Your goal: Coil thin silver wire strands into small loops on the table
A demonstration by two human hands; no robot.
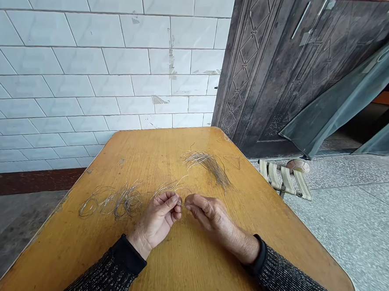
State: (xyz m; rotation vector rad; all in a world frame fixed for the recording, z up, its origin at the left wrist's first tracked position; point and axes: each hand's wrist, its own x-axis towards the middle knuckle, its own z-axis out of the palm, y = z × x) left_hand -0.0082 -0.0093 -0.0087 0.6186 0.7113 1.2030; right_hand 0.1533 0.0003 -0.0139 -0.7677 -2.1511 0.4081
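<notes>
Over the middle of the wooden table, my left hand (163, 214) pinches a thin wire (181, 180) between thumb and forefinger. Its loose ends stick up above the fingers. Close by on the right, my right hand (208, 212) is closed in a pinch at the same wire, the fingertips of both hands almost meeting. Several coiled loops of thin wire (127, 200) lie to the left of my left hand. Beyond my right hand rests a bundle of straighter wire pieces (209, 164). Some wire behind my left hand is partly hidden by it.
The yellow wooden table (186, 272) reaches to a white tiled wall (87, 60). At the right are a dark patterned metal door (268, 71) and a hanging grey-green curtain (342, 106). A folding stool with striped webbing (286, 179) stands beside the table's right edge.
</notes>
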